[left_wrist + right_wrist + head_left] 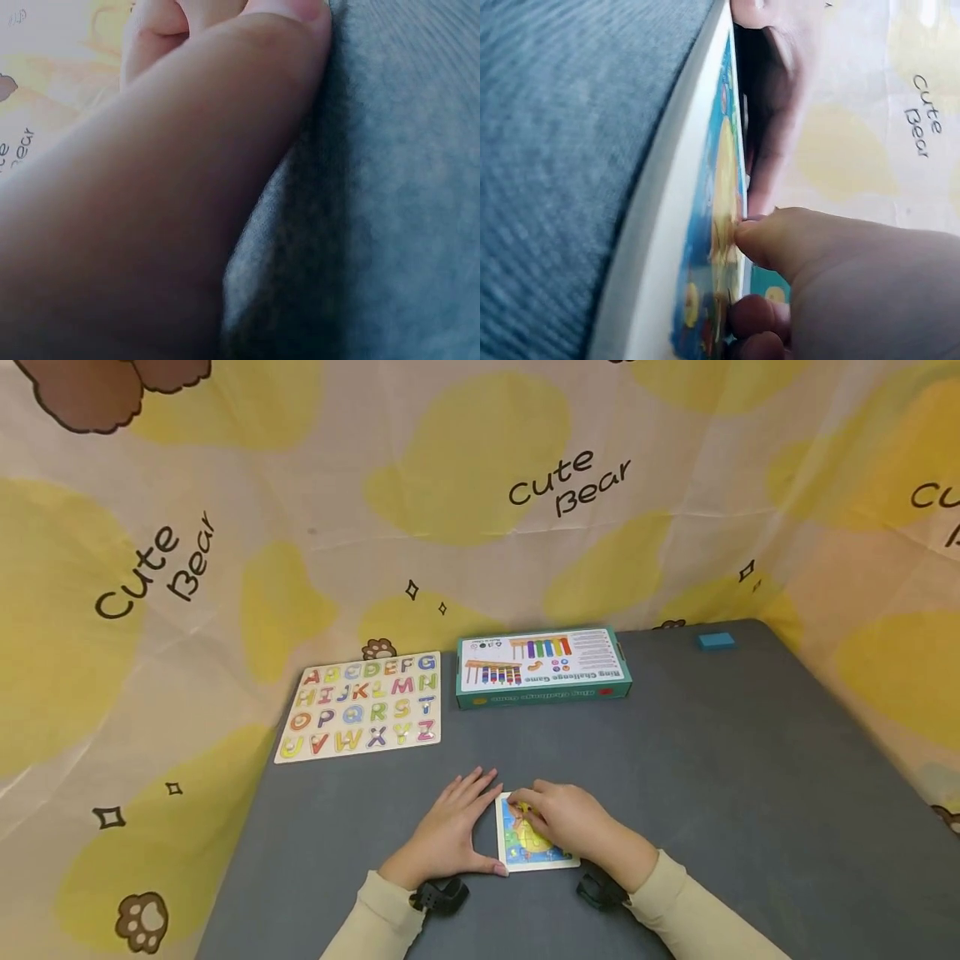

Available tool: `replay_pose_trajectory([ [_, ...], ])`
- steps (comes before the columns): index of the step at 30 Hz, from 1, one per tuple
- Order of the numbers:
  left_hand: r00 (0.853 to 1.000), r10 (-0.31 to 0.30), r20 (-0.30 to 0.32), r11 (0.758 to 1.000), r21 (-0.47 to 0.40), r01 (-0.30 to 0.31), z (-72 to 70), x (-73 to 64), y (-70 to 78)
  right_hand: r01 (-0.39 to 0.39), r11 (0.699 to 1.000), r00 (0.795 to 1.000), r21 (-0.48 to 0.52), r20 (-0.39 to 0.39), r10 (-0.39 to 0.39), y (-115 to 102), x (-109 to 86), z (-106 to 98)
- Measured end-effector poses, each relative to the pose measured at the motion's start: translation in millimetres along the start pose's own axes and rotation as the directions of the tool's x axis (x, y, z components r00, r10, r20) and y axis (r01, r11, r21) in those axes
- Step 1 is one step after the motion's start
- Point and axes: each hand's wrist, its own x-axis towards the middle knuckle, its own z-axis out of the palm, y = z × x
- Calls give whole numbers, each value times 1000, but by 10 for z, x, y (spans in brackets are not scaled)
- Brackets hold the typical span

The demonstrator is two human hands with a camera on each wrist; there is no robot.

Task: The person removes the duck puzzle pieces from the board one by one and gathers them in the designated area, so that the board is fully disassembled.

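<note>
left hand (448, 833) spread, thumb at puzzle (529, 845) corner; right hand (576, 820) bent-fingered over puzzle, any hold unclear

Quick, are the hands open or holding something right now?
Left hand: open, beside the colourful rectangular puzzle with a white border.
Right hand: over the puzzle; can't tell if it's holding anything.

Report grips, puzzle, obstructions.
Left grip spread, thumb at corner of framed jigsaw puzzle. Right grip touching its picture. Alphabet board, Ring Challenge Game box beyond, not blocking.
</note>
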Motion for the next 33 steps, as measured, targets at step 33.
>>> replay_pose_trajectory([
  [33, 999, -40, 28, 999, -12, 40, 19, -37, -10, 17, 995, 1000, 98, 21, -19, 10, -10, -123],
])
